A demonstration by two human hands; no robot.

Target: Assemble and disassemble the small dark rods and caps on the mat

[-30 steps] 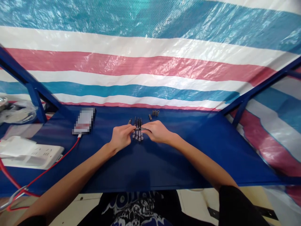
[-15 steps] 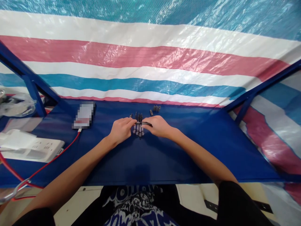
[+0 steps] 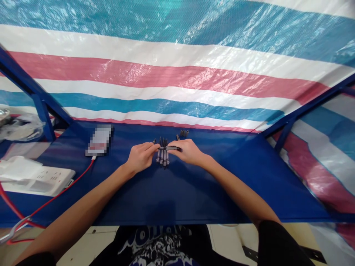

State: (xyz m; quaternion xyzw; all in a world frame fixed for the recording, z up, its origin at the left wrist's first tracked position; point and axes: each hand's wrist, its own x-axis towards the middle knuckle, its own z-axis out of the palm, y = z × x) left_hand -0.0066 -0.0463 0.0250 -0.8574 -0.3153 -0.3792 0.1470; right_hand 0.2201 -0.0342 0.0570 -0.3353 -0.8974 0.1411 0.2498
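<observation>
My left hand (image 3: 142, 158) is closed, its thumb and fingertips pinching the left end of a slim, dark pen-like piece (image 3: 163, 148). My right hand (image 3: 189, 151) grips the thicker grey right end (image 3: 173, 148) of that piece, which lies level between both hands. Whether it is one part or two joined parts, I cannot tell. Beneath it, several slim pen-like pieces (image 3: 163, 159) lie side by side on the blue table, dark thin ends pointing away and paler patterned bodies towards me. Another dark tip (image 3: 154, 141) shows just beyond my left hand.
Small grey cylinders (image 3: 184, 133) stand behind my right hand, with a dark short piece (image 3: 178, 137) beside them. To the left are a phone (image 3: 100, 140) on a red cable (image 3: 80, 173) and a white power strip (image 3: 59, 179). Striped sheeting (image 3: 177, 74) rises behind the blue table (image 3: 222, 199).
The view has tilted slightly up, so everything sits a little lower. Both hands keep their hold on the piece, with the fingers shifted only slightly.
</observation>
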